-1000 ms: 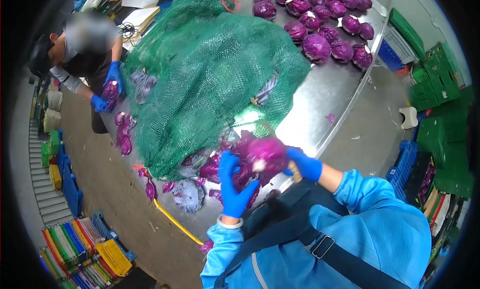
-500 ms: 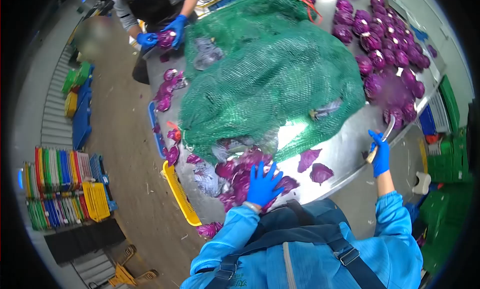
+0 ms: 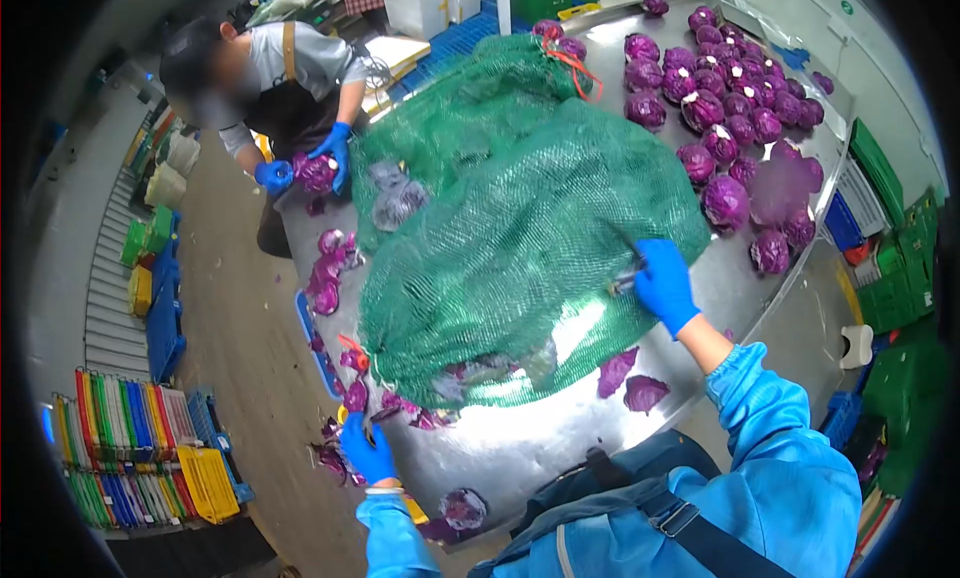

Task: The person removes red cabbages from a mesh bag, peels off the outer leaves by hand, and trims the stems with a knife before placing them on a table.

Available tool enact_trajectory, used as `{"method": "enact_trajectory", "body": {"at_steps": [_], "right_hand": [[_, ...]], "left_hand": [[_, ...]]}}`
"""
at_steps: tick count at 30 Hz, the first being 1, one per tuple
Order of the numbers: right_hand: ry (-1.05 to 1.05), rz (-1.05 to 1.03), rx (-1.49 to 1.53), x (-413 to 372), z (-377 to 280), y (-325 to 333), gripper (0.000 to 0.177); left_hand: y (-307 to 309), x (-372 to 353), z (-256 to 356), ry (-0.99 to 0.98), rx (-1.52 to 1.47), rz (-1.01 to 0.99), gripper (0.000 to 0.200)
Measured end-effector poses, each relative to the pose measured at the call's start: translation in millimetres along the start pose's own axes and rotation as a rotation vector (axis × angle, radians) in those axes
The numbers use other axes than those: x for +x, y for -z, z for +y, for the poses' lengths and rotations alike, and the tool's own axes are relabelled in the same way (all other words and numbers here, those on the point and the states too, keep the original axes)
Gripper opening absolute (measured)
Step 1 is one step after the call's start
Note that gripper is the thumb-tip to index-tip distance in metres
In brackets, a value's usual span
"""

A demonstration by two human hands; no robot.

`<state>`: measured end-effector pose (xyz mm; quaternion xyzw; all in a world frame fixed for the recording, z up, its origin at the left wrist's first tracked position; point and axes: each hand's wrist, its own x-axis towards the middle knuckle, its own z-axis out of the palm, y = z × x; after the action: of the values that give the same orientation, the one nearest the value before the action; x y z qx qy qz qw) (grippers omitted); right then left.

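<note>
Head view. Right hand rests on the heaped green net sack, grip closed round a short tool laid against the mesh, probably so it stays ready. Left hand reaches the near edge of the desk, fingers curled among loose red cabbage leaves; how tightly cannot be told. Red cabbage heads lie grouped beyond the sack, apart from the scraps.
</note>
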<state>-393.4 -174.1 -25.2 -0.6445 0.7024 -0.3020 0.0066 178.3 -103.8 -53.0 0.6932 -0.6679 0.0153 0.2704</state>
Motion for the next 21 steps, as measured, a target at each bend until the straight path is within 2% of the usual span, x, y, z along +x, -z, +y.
{"method": "enact_trajectory", "body": {"at_steps": [2,3,5,6,7,8,10,12,13,14,16,17,18,19,20,21], "right_hand": [[-0.179,0.032,0.055,1.0,49.2,-10.6,0.042],[-0.267,0.045,0.081,3.9,63.9,-12.1,0.042],[-0.405,-0.147,0.173,18.5,64.6,0.4,0.042],[-0.479,-0.247,0.221,21.5,61.4,5.9,0.041],[-0.28,-0.285,0.032,19.2,51.8,8.4,0.039],[-0.232,-0.283,0.047,12.3,41.6,14.0,0.039],[-0.122,-0.264,0.069,-2.3,20.6,29.5,0.038],[-0.003,-0.325,0.29,-28.1,0.0,44.0,0.042],[0.065,-0.439,0.396,-32.7,-9.9,52.9,0.045],[0.077,-0.354,0.37,-40.2,-10.8,49.2,0.044],[-0.149,-0.078,0.471,-43.0,0.2,24.2,0.042],[-0.179,-0.308,0.36,-45.5,12.7,4.1,0.042],[-0.209,-0.532,0.248,-49.8,28.9,-19.9,0.042],[-0.235,-0.748,0.133,-52.8,36.0,-35.9,0.042],[-0.331,-0.605,0.439,-71.5,23.9,-43.7,0.043],[-0.361,-0.561,0.489,-78.4,21.7,-48.1,0.043]], "left_hand": [[-21.9,0.9,49.1,0.074,-0.363,-0.065,0.026],[-25.1,6.2,94.9,-0.041,-0.439,-0.136,0.022],[-51.4,4.4,165.9,-0.286,-0.55,-0.266,0.016],[-67.5,-1.7,193.1,-0.313,-0.721,-0.352,0.018],[-82.0,-1.0,222.5,-0.324,-0.812,-0.422,0.02],[-97.6,1.3,246.1,-0.339,-0.901,-0.49,0.022],[-127.2,10.1,282.2,-0.138,-1.017,-0.563,0.027],[-148.7,21.7,302.9,0.039,-1.118,-0.627,0.034],[-152.7,26.7,310.9,0.128,-1.163,-0.659,0.038],[-153.6,28.8,316.0,0.057,-0.998,-0.711,0.044],[-152.5,27.0,324.5,-0.07,-0.661,-0.797,0.057],[-161.7,14.2,320.5,-0.118,-0.64,-0.742,0.07],[-156.4,7.7,320.8,-0.05,-0.592,-0.849,0.073],[-147.9,0.3,321.5,-0.025,-0.574,-0.817,0.075],[-138.6,-3.9,321.7,-0.003,-0.559,-0.78,0.078],[-129.1,-7.6,321.0,0.032,-0.464,-0.808,0.081]]}}
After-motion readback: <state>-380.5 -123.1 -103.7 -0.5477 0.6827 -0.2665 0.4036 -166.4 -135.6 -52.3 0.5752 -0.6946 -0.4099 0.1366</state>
